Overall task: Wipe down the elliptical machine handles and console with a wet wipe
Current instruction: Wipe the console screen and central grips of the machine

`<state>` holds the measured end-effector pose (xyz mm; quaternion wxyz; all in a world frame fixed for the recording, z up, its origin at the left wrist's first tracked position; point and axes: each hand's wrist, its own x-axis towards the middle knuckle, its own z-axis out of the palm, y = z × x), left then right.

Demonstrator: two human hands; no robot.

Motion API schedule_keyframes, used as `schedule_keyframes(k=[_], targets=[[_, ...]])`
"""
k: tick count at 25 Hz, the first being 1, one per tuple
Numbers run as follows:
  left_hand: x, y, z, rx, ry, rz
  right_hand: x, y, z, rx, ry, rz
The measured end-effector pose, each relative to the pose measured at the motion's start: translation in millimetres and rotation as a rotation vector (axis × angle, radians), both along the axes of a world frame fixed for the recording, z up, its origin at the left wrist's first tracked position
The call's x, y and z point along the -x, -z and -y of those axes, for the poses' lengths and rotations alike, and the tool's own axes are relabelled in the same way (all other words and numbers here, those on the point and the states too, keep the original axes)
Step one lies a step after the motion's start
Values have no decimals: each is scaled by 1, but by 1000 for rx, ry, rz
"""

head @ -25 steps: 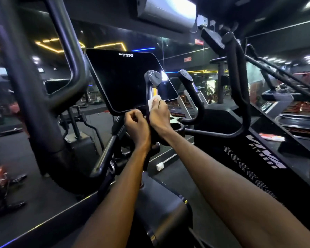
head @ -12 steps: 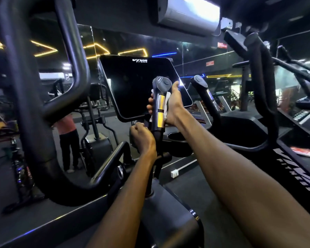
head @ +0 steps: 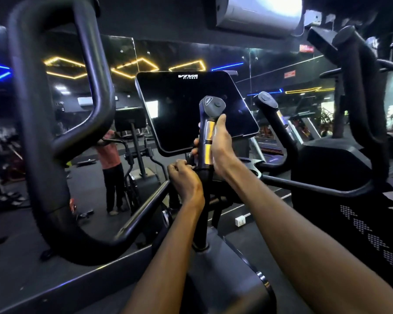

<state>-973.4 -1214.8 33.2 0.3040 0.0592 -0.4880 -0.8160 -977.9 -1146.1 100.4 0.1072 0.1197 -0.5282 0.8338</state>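
Right hand (head: 220, 146) wrapped round inner handle (head: 208, 141), left hand (head: 184, 180) curled at its base, dark console (head: 191, 109) behind.

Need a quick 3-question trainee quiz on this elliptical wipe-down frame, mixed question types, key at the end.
1. True or false: the right hand is wrapped round the short upright handle that carries the metallic sensor strips.
2. Multiple choice: where is the left hand? A) flat on the console screen B) curled at the base of the same upright handle C) on the big looped moving handle
3. Fill in: the console screen is ___ (lit or dark).

Key: 1 true; 2 B; 3 dark. The wipe is not visible in this frame, so nothing asks about it.
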Motion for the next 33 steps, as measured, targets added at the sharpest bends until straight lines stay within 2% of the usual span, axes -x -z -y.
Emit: schedule_keyframes(k=[2,4,7,11,14,17,19,23,27,30,33], targets=[[-1,0,0,-43,29,13,-3,27,10,-100,143,-76],[-3,0,0,-88,59,30,3,25,9,-308,415,-173],[-4,1,4,-136,119,38,-7,27,10,-618,627,-388],[7,5,11,-231,285,48,-22,59,1,-1342,931,-754],[4,2,10,-259,267,107,-24,31,-14,-1654,998,-907],[-4,3,12,-292,299,78,-19,32,-22,-1771,841,-1347],[-3,5,15,-328,339,92,-16,12,-32,-1912,689,-1489],[-8,1,17,-313,329,106,-11,-24,-30,-1966,756,-1451],[-10,1,17,-262,328,113,-4,-14,-28,-2132,617,-1572],[-10,-6,10,-67,277,145,2,-49,-33,-2068,744,-1496],[-8,-18,-1,262,184,84,12,-57,-37,-2111,787,-1587]])
